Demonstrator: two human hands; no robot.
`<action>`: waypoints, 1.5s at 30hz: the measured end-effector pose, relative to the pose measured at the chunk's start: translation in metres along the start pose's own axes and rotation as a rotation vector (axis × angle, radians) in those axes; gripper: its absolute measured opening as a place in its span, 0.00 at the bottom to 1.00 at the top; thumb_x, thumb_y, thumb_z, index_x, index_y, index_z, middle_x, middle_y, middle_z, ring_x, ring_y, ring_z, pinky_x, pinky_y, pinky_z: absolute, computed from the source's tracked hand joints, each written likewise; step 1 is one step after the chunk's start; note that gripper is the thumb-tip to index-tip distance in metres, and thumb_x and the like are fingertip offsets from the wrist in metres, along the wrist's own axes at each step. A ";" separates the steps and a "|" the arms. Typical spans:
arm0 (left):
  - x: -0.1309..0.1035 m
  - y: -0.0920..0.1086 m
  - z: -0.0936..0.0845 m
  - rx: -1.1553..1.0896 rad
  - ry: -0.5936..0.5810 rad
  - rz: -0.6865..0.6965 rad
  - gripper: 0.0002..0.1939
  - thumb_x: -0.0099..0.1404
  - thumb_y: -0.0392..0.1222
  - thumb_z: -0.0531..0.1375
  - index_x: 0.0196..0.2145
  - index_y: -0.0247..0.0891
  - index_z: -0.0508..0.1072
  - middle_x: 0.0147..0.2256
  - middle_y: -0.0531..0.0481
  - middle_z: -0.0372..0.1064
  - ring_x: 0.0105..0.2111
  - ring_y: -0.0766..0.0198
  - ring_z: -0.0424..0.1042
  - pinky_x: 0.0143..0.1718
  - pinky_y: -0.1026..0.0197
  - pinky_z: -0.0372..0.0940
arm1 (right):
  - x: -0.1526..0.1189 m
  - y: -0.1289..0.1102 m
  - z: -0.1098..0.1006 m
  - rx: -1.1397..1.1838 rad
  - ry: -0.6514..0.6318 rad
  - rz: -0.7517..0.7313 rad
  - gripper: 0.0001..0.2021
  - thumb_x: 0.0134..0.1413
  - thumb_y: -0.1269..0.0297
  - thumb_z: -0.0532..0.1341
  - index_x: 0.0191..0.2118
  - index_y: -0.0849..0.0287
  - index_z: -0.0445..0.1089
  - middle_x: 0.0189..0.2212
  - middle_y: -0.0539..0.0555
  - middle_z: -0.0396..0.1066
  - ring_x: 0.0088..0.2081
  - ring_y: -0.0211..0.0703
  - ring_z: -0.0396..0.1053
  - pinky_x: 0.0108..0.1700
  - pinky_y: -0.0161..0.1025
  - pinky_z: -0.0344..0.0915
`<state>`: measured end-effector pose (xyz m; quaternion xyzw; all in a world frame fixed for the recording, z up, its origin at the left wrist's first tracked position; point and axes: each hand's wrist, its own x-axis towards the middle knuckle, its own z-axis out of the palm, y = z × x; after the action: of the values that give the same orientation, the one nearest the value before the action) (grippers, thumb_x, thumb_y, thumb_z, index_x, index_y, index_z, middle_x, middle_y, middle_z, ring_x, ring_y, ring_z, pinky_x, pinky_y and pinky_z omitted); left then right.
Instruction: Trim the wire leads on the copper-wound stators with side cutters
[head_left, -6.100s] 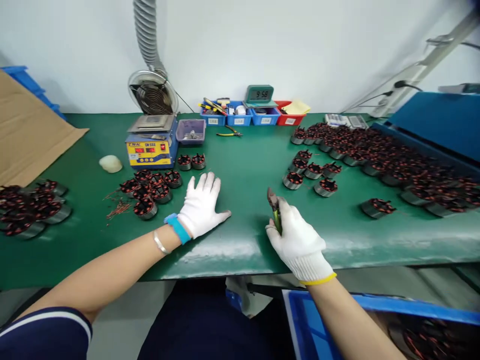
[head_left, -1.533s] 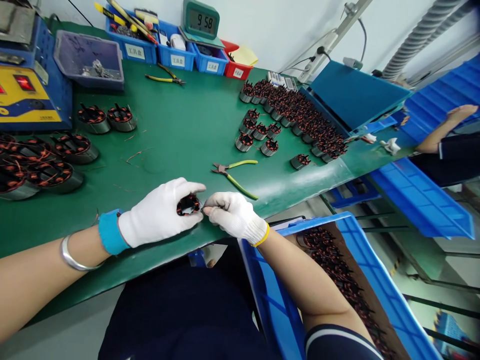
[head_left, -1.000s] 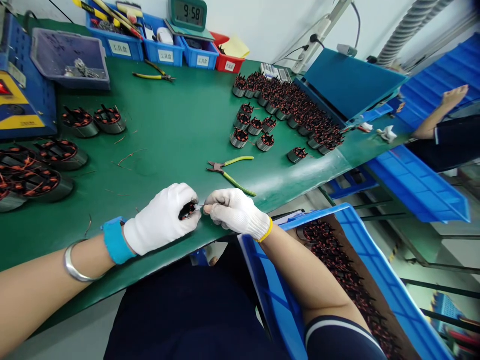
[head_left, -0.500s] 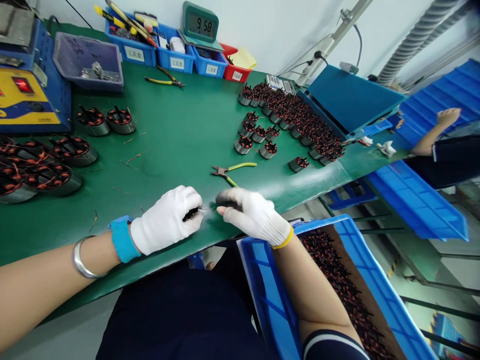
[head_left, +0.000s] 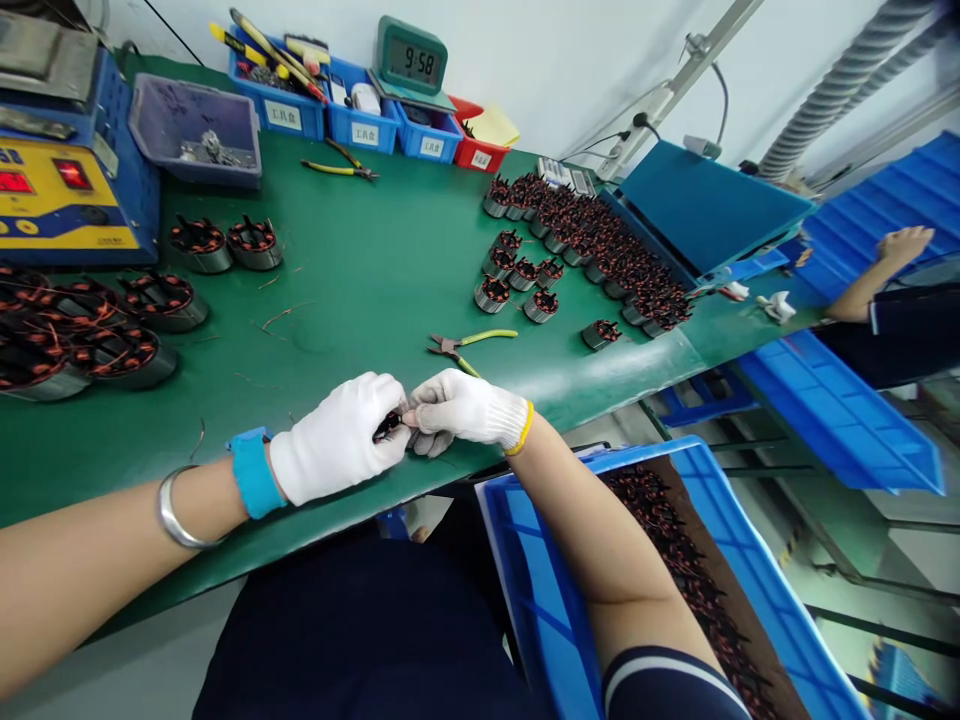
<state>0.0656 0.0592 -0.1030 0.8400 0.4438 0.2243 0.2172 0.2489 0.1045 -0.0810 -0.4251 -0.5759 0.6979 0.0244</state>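
Observation:
My left hand (head_left: pixel 341 437), in a white glove with a blue band at the wrist, is wrapped round a small dark coil part (head_left: pixel 388 426) near the table's front edge. Most of that part is hidden by the fingers. Right beside it, my right hand (head_left: pixel 461 412), gloved in white with bare fingertips, is pinched at the part's right side. Whatever lies between its fingertips is too small to make out. Yellow-handled cutters (head_left: pixel 452 346) lie on the green table (head_left: pixel 352 260) just beyond my hands.
Coil parts stand at the left (head_left: pixel 157 300) and in a dense group at the right (head_left: pixel 600 240). Small tool boxes (head_left: pixel 365 133) and a clock (head_left: pixel 411 60) line the back. A blue crate (head_left: pixel 742 510) of parts sits below right. Another person's hand (head_left: pixel 904 243) shows far right.
My right hand has moved left to meet the part at my left hand, and its fingers have closed. The view has shifted slightly.

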 end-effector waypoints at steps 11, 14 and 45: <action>0.003 -0.007 -0.046 -0.623 -0.036 -0.468 0.30 0.59 0.63 0.54 0.51 0.37 0.63 0.35 0.45 0.71 0.25 0.61 0.70 0.20 0.61 0.62 | -0.015 0.008 0.019 -0.051 0.340 -0.330 0.07 0.50 0.64 0.59 0.26 0.62 0.68 0.18 0.49 0.68 0.20 0.34 0.65 0.24 0.32 0.64; 0.001 0.000 -0.052 -0.805 -0.412 -0.547 0.27 0.63 0.63 0.49 0.46 0.37 0.65 0.19 0.52 0.65 0.16 0.63 0.65 0.12 0.66 0.52 | -0.020 0.001 0.019 0.018 0.340 -0.353 0.09 0.47 0.61 0.61 0.25 0.62 0.67 0.18 0.49 0.68 0.20 0.34 0.65 0.24 0.32 0.65; -0.021 0.020 -0.052 -0.197 0.149 0.305 0.13 0.52 0.48 0.65 0.34 0.43 0.69 0.46 0.43 0.70 0.47 0.51 0.69 0.55 0.42 0.62 | -0.026 0.009 0.021 0.237 0.278 -0.509 0.15 0.47 0.55 0.64 0.23 0.62 0.66 0.19 0.50 0.68 0.16 0.32 0.61 0.17 0.30 0.59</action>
<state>0.0386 0.0397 -0.0536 0.8532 0.3022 0.3586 0.2284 0.2565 0.0717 -0.0747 -0.3527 -0.5697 0.6668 0.3262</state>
